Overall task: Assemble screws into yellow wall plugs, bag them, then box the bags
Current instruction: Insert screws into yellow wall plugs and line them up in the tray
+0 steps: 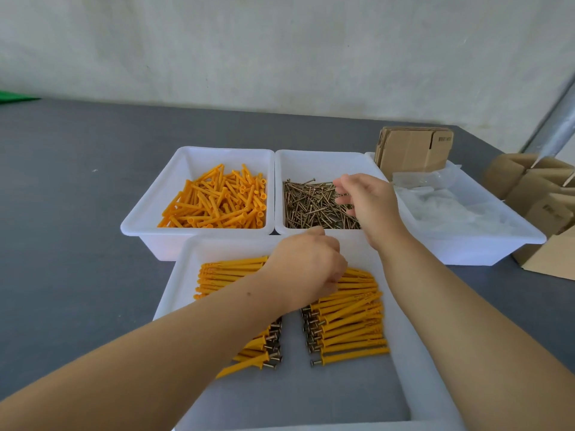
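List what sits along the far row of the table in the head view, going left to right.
Plug tray → screw tray → bag tray with flat cartons standing at its far end → brown boxes at the right edge.

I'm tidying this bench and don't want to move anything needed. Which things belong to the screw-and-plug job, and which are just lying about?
Belongs to the job:
- loose yellow plugs
- screws
- assembled plugs in the near tray
- clear bags
- flat cardboard boxes
- made-up boxes

Lying about:
- green object at the far left edge
- metal post
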### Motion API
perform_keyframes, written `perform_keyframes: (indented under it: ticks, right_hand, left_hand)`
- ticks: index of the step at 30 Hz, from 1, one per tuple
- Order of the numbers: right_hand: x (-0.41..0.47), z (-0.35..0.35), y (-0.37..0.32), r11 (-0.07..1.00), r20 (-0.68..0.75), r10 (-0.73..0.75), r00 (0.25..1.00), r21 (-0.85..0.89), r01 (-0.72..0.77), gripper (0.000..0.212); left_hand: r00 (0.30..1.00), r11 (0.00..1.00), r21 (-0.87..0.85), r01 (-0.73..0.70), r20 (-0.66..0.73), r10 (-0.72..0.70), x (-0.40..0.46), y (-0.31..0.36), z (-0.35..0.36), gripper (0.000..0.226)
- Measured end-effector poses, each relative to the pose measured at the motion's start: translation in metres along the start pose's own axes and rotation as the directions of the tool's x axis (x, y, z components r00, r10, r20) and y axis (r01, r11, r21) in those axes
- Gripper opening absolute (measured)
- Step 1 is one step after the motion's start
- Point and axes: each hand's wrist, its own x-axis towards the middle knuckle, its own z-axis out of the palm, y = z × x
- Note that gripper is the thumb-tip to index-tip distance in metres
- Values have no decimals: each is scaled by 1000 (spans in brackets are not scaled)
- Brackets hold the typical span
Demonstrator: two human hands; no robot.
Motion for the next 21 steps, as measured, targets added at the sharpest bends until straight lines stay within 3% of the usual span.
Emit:
perform_keyframes:
  ticks: [2,4,6,8,11,13,15,18,21]
  right_hand:
    - [2,0,3,966,13,-73,997,-248,74,24]
    - [4,-1,6,836,60,-118,991,-533,131,21]
    - [7,-2,7,717,135,-37,990,-686,120,20]
    - [12,-1,8,602,241,175,955,-793,90,28]
    - [19,2,2,467,349,459,817,-877,113,47]
    - [20,4,-1,471,375,508,775,-875,114,48]
    - [20,4,-3,478,389,512,766,-870,122,41]
    - [22,4,-1,495,388,490,781,-861,117,34]
    - [20,1,-5,560,395,439,807,-823,98,32]
  left_hand:
    - [991,993,-119,28,-130,-43,-1,-4,-3,20]
    - [942,985,-160,61,-316,-110,-1,-16,-8,19]
    - [867,979,-127,156,-457,-198,1,-32,-13,16]
    - [812,943,-86,321,-488,-321,0,-51,-17,19]
    - [748,785,-20,619,-290,-597,-6,-75,-16,26]
    - [660,660,25,751,-48,-750,-11,-85,-17,35]
    - [589,605,91,791,152,-794,-12,-93,-17,49]
    - [554,586,126,801,217,-804,-11,-98,-17,52]
    - [565,578,16,816,190,-803,-11,-99,-18,38]
